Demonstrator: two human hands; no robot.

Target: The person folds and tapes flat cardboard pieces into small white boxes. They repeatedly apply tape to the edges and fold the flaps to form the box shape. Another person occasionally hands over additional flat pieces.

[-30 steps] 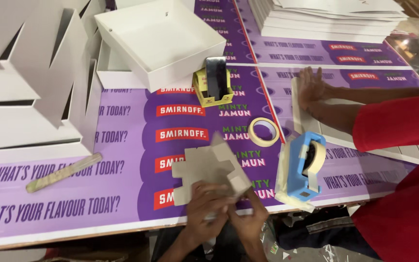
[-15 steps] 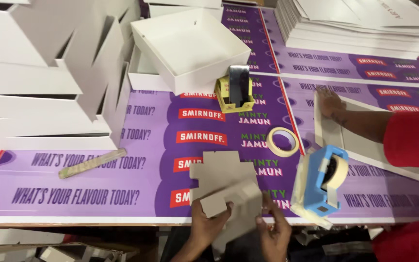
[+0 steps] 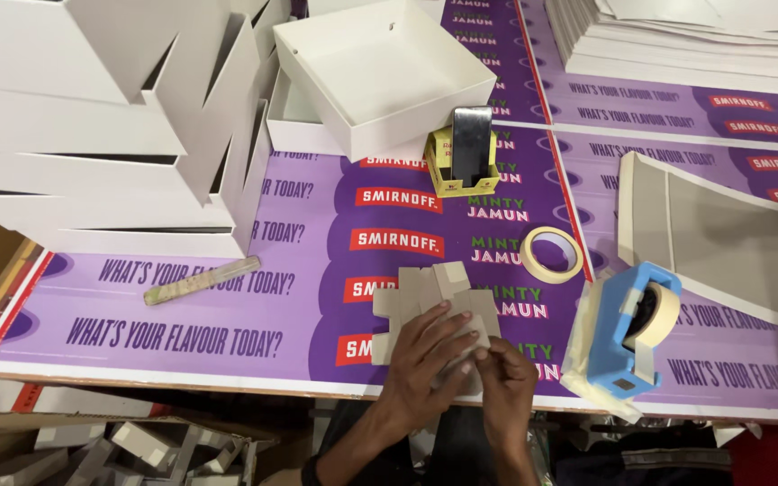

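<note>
grey, flat, notched cardboard cutout (image 3: 434,301) lies at the bench's (image 3: 182,346) near edge; left hand (image 3: 425,355) spread flat on it, right hand (image 3: 506,378) pinching its edge.

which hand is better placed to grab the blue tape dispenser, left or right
Right. The right hand pinches the grey card piece at its near edge, on the side closest to the blue tape dispenser. The left hand lies flat across the card, farther away.
</note>
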